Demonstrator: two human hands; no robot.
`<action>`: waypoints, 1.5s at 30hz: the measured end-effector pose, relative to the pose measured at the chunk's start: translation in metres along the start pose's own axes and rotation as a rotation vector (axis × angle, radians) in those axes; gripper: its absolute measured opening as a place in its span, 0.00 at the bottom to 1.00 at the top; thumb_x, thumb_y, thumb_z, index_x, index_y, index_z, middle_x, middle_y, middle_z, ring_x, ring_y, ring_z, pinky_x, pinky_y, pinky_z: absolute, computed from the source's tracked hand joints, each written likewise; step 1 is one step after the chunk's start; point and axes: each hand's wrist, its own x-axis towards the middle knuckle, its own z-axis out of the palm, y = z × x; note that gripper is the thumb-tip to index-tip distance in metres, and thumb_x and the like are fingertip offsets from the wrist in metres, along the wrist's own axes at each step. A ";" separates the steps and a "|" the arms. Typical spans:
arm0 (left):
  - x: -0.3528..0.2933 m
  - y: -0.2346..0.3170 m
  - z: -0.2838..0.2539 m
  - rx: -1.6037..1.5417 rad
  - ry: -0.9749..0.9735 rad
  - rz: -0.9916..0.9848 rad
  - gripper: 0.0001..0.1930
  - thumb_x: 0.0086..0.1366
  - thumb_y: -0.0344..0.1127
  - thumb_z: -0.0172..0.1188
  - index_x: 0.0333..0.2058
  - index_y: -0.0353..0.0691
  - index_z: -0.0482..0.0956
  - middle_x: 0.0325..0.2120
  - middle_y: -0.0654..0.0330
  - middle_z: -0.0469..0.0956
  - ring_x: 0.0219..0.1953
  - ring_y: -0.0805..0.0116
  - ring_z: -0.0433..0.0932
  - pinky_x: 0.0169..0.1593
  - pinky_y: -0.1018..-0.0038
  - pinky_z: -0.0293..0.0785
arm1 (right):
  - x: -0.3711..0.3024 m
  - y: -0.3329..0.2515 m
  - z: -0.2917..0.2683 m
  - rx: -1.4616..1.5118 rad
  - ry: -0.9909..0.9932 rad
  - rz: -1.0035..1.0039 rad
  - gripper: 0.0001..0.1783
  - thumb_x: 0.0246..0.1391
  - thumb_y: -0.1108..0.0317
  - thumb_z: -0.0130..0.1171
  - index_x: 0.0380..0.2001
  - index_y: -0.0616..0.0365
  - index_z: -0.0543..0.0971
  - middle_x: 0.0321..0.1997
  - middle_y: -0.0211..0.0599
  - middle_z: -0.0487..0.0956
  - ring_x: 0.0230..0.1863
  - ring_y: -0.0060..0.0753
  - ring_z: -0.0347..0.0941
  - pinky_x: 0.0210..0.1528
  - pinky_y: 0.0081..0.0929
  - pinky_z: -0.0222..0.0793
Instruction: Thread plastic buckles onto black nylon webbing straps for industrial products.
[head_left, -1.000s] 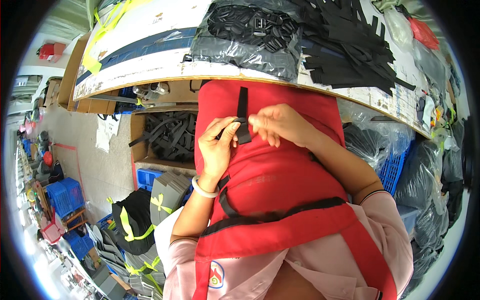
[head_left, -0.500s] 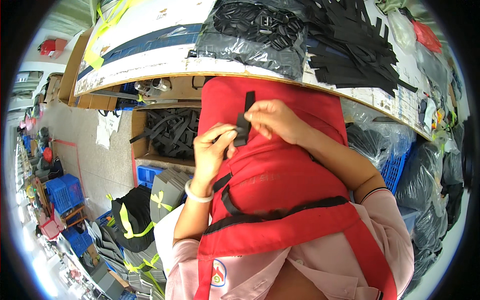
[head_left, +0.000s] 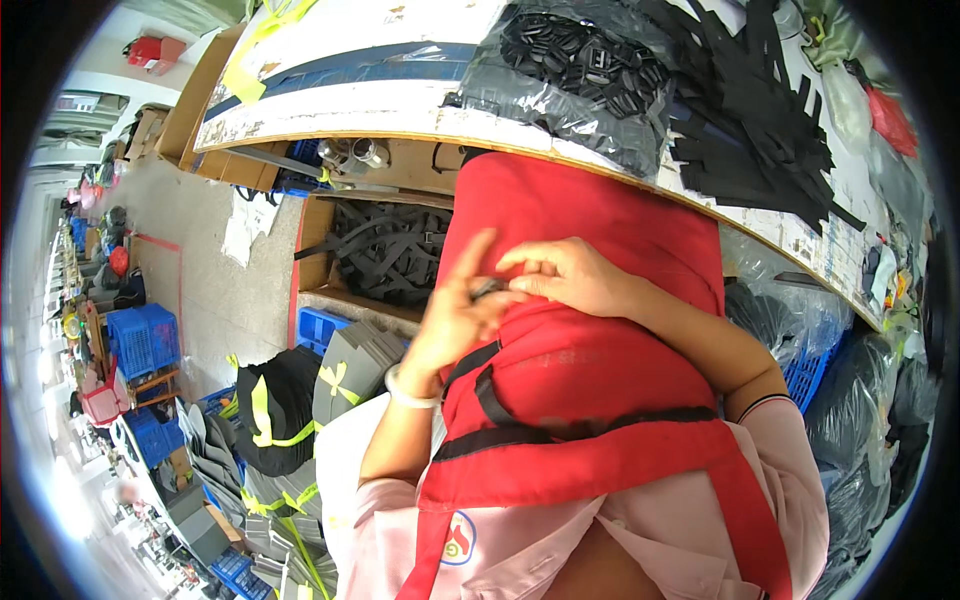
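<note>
Above my red apron (head_left: 590, 220), my two hands meet over my lap. A small dark piece, seemingly part of a black strap (head_left: 487, 289), sits between them, mostly hidden by fingers. My left hand (head_left: 462, 310) is curled under and around it, with the index finger raised and blurred by motion. From the other side my right hand (head_left: 575, 280) pinches at its right end, fingers bent and thumb low. Whether a buckle is on the strap cannot be made out.
Ahead, the white worktable (head_left: 400, 115) bears a plastic bag of black buckles (head_left: 585, 60) and a pile of black straps (head_left: 755, 130). Under its edge stands a cardboard box (head_left: 313, 270) full of straps. Grey bundles (head_left: 350, 375) are at left, plastic-wrapped bags (head_left: 850, 400) at right.
The black strap, which stood out lengthwise between my hands, is now bunched and mostly covered by fingers. My left index finger has lifted. The whole view has shifted, moving the table rightward.
</note>
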 end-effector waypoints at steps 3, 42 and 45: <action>0.027 -0.005 0.027 -0.121 -0.116 0.058 0.39 0.61 0.18 0.53 0.67 0.42 0.45 0.23 0.63 0.74 0.17 0.80 0.66 0.19 0.82 0.63 | -0.007 0.017 -0.007 0.137 -0.023 0.073 0.08 0.60 0.68 0.56 0.39 0.61 0.76 0.25 0.27 0.76 0.26 0.14 0.69 0.27 0.15 0.64; 0.067 0.000 0.055 -0.174 0.074 0.020 0.08 0.66 0.33 0.57 0.33 0.33 0.79 0.21 0.62 0.76 0.17 0.78 0.70 0.20 0.82 0.66 | -0.083 -0.043 -0.105 -0.299 0.964 -0.019 0.05 0.60 0.69 0.53 0.34 0.60 0.74 0.21 0.35 0.76 0.20 0.23 0.72 0.23 0.21 0.68; 0.069 0.010 0.067 -0.175 0.030 0.156 0.08 0.66 0.31 0.57 0.38 0.32 0.80 0.23 0.62 0.77 0.16 0.80 0.69 0.20 0.83 0.65 | -0.075 -0.049 -0.065 0.251 0.506 0.118 0.08 0.63 0.67 0.50 0.35 0.61 0.71 0.22 0.35 0.76 0.19 0.20 0.73 0.21 0.17 0.69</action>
